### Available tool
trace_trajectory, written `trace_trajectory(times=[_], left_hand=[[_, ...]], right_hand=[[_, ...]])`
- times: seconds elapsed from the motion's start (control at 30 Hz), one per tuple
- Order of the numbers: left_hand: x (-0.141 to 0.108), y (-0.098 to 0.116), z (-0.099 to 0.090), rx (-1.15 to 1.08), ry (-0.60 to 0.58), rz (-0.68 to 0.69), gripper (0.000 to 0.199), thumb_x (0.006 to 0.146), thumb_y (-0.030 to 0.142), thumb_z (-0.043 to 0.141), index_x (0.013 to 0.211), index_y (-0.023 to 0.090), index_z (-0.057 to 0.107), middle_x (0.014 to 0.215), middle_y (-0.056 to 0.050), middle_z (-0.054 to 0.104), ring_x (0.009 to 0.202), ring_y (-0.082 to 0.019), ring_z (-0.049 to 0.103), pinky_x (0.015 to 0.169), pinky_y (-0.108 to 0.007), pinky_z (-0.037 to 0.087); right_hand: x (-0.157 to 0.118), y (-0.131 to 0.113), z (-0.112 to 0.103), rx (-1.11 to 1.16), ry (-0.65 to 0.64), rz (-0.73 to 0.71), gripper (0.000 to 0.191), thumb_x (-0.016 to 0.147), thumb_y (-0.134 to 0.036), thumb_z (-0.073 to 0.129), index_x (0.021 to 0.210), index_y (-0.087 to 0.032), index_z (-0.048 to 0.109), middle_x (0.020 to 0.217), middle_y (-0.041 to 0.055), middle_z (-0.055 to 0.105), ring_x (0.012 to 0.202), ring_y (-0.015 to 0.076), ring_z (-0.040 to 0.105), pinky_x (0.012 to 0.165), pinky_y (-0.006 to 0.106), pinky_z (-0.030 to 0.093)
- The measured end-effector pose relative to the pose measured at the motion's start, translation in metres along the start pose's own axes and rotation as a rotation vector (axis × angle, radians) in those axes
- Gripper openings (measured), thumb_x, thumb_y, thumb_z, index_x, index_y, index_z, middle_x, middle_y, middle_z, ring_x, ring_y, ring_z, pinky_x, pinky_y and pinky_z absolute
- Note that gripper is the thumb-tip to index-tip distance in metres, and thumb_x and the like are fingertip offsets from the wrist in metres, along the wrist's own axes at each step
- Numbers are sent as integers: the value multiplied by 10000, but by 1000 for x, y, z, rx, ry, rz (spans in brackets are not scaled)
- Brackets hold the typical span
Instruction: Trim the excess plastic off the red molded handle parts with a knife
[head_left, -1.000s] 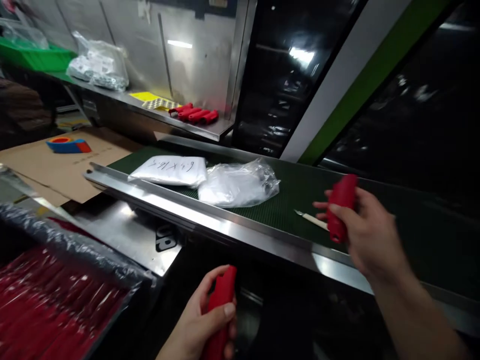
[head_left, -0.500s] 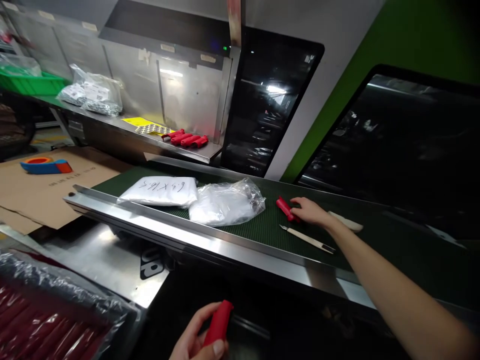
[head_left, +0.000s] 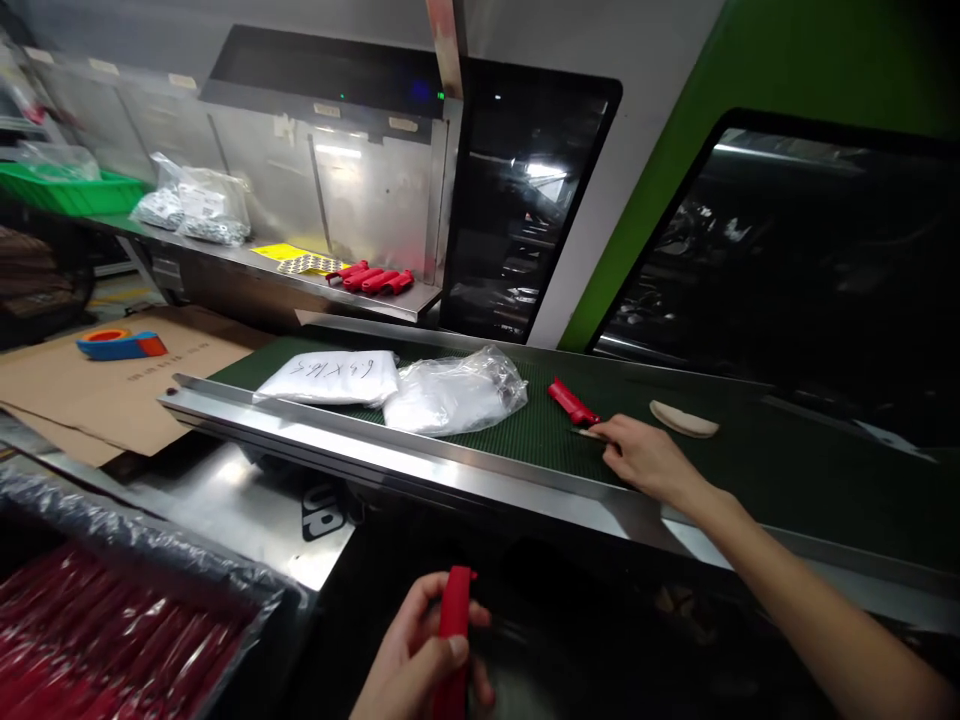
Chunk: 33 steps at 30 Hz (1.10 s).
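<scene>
My left hand (head_left: 416, 650) is low in the view, at the bottom, and grips a long red handle (head_left: 454, 615) upright. My right hand (head_left: 645, 460) reaches out over the green conveyor belt (head_left: 525, 430). Its fingers close over a craft knife (head_left: 589, 433), and only the blade end shows past them. Just beyond the fingers lies a short red handle (head_left: 572, 402), not touching my hand. A beige curved pad (head_left: 682, 420) rests on the belt to the right.
On the belt stand a white bag with handwriting (head_left: 326, 378) and a clear plastic bag (head_left: 454, 392). A steel rail (head_left: 390, 460) runs along its near side. Lower left, a bin (head_left: 112, 640) holds red pieces under plastic. Several red handles (head_left: 371, 282) lie on a steel shelf.
The red handle once in my right hand now lies on the belt. My right hand has come down onto the knife. The left hand's handle stands more upright.
</scene>
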<state>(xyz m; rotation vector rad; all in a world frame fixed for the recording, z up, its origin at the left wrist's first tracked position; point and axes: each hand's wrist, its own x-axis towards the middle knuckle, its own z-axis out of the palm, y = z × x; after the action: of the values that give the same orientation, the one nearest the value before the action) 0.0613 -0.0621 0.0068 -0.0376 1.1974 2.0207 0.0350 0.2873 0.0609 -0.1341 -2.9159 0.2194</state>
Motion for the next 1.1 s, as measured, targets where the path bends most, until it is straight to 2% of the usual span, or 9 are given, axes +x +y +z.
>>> trace_trajectory(times=[0.1, 0.17, 0.27, 0.37, 0.5, 0.6, 0.7, 0.83, 1.1], left_hand=[[-11, 9, 14, -3, 17, 11, 316, 804, 248, 516, 1112, 235, 445, 965, -25, 590, 483, -79, 512, 374, -162, 350], [-16, 13, 19, -32, -3, 11, 303, 797, 253, 508, 1096, 227, 464, 960, -34, 589, 488, -76, 500, 358, -146, 339], [-18, 11, 22, -100, -54, -27, 300, 774, 254, 544, 1067, 209, 493, 977, -55, 593, 554, -98, 534, 370, -147, 385], [-19, 7, 23, -140, -83, -78, 272, 825, 321, 548, 1068, 207, 501, 1009, -67, 593, 592, -111, 549, 373, -149, 409], [-22, 4, 24, -157, -75, -70, 272, 885, 405, 480, 1042, 185, 509, 988, -77, 609, 576, -115, 542, 357, -151, 407], [-24, 3, 24, -122, -63, -72, 275, 903, 408, 441, 1030, 181, 530, 946, -77, 623, 562, -125, 542, 352, -160, 401], [-25, 1, 23, -77, -45, -97, 320, 918, 451, 409, 1025, 185, 551, 794, -63, 621, 506, -130, 518, 344, -166, 375], [-25, 1, 21, -70, -50, -114, 332, 923, 468, 393, 1028, 192, 545, 659, -37, 593, 415, -107, 448, 344, -172, 366], [-23, 1, 20, -103, -59, -96, 293, 912, 447, 438, 1021, 202, 554, 754, -41, 622, 475, -127, 511, 340, -176, 385]], right_hand=[[-28, -40, -12, 59, 175, -13, 330, 852, -225, 452, 1124, -195, 636, 1024, 56, 619, 857, 170, 612, 771, 300, 468], [-55, -76, -17, 164, 257, -115, 315, 869, -223, 478, 1150, -239, 620, 1020, 24, 612, 886, 150, 612, 789, 279, 476], [-93, -121, -12, 328, 171, -250, 404, 915, -180, 451, 1294, -278, 550, 1144, 0, 599, 963, 95, 618, 774, 188, 491], [-116, -145, 6, 453, 105, -278, 449, 939, -168, 460, 1376, -262, 493, 1248, 10, 573, 1091, 95, 595, 846, 159, 492], [-126, -154, 23, 487, 130, -261, 469, 923, -99, 495, 1368, -246, 517, 1221, 25, 580, 1080, 108, 583, 877, 203, 481], [-128, -157, 23, 391, 182, -249, 438, 909, -81, 509, 1319, -230, 560, 1238, 39, 574, 1113, 136, 557, 896, 254, 455], [-128, -163, 20, 363, 198, -260, 415, 900, -77, 515, 1285, -218, 576, 1230, 44, 586, 1117, 162, 553, 933, 304, 440], [-129, -166, 19, 353, 201, -250, 404, 896, -83, 509, 1273, -208, 578, 1185, 49, 602, 1078, 171, 560, 906, 322, 439], [-131, -164, 20, 346, 189, -231, 418, 892, -112, 506, 1276, -266, 573, 1185, 34, 610, 1076, 204, 571, 897, 359, 445]])
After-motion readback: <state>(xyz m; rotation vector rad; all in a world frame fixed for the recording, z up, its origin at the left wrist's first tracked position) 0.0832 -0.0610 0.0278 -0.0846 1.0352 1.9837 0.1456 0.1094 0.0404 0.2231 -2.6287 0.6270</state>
